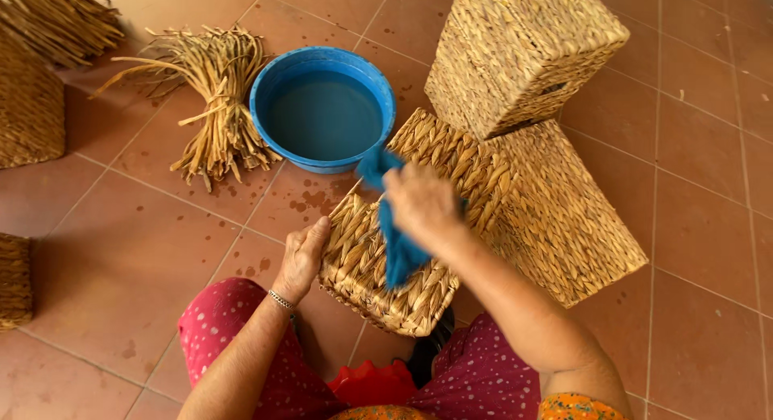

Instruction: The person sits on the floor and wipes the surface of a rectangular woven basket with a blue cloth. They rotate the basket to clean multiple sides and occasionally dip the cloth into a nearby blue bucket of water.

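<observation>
Woven basket (378, 259) sits on the tiled floor (121, 251) right in front of the person's knees, tipped so one broad face points up. Left hand (302, 259) braces its left edge, fingers (316, 236) together and pressed against the weave, thumb side wrapped on the rim. Right hand (423, 204) is over the top face, fingers closed around a blue cloth (398, 251) that hangs down across the weave

Handling, my read: basket looks light and fairly stiff, dried plaited fibre over a boxy form. Surface is rough, so grip should be good, not slippery. Strands could fray or snag if dragged. Best hold is on edges and corners where the weave is doubled, as the left hand does. Cloth is soft, limp, looks wet, bunches easily

Around it: blue basin (324, 110) of water just beyond the basket, nearly touching its far corner. Bundle of dried straw (217, 98) left of the basin. Two more woven baskets (523, 57) stacked at right, the lower one (564, 219) just beside the held basket. Wet spots on the tiles near the basin
</observation>
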